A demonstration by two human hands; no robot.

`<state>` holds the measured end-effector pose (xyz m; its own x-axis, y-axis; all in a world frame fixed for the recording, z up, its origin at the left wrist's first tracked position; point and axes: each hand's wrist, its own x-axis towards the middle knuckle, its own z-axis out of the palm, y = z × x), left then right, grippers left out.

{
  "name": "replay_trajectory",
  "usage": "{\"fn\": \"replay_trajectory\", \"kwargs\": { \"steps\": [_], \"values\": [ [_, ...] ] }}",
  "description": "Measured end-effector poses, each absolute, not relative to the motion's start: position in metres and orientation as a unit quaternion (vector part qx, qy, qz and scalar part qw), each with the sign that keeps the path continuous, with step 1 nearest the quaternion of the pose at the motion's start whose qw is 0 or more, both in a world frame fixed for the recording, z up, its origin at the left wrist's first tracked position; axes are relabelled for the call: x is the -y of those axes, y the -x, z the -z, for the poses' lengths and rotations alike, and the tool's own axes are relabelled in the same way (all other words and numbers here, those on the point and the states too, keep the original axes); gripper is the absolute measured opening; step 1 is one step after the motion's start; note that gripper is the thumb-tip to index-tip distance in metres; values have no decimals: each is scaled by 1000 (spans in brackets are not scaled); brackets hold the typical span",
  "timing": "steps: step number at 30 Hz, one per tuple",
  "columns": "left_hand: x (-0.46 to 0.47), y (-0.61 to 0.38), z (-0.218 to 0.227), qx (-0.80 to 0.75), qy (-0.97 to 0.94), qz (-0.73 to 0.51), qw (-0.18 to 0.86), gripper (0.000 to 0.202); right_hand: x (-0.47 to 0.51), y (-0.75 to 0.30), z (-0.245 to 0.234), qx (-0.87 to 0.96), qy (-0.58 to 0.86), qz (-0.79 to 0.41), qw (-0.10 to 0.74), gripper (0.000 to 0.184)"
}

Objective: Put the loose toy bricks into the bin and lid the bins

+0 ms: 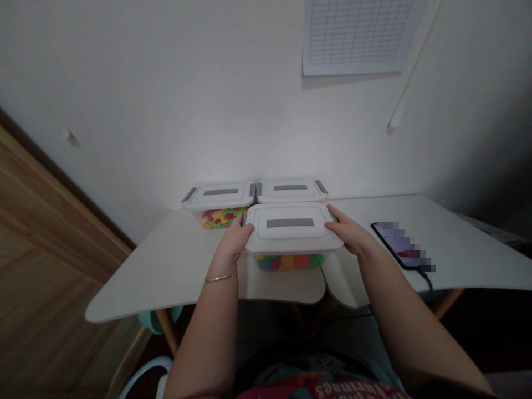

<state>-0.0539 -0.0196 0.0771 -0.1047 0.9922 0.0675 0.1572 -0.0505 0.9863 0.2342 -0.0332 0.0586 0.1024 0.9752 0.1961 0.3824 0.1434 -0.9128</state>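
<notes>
Between my two hands is a clear plastic storage box point(291, 261) with colourful pieces inside and a white lid point(295, 235) with a grey handle. My left hand point(236, 238) grips its left end, thumb on the lid's edge. The right end is gripped by my right hand point(349, 230), its thumb also on top. Fingers under the ends are partly hidden. I cannot tell whether the box touches the table. Behind it stand two similar lidded boxes: a left box point(220, 194) with yellow, red and green pieces, and a right box point(292, 191) whose contents are hidden.
The boxes are over white tables point(174, 266) against a wall. A phone point(401, 246) with a cable point(425, 279) lies to the right. A printed grid sheet point(357, 39) hangs on the wall. Wooden panelling point(50, 266) is at the left.
</notes>
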Motion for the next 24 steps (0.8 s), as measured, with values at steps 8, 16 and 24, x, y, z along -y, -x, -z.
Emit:
{"fn": "replay_trajectory", "kwargs": {
  "steps": [8, 16, 24],
  "values": [
    [23, 45, -97, -621, -664, -339, 243, 60, 40, -225, -73, 550, 559, -401, 474, 72],
    [21, 37, -102, -640, -730, -209, 113, 55, 36, -221, -72, 589, 571, -333, 466, 71],
    [23, 35, -92, -612, -734, -274, 107, 50, 25, -229, -65, 582, 541, -322, 514, 62]
  ]
}}
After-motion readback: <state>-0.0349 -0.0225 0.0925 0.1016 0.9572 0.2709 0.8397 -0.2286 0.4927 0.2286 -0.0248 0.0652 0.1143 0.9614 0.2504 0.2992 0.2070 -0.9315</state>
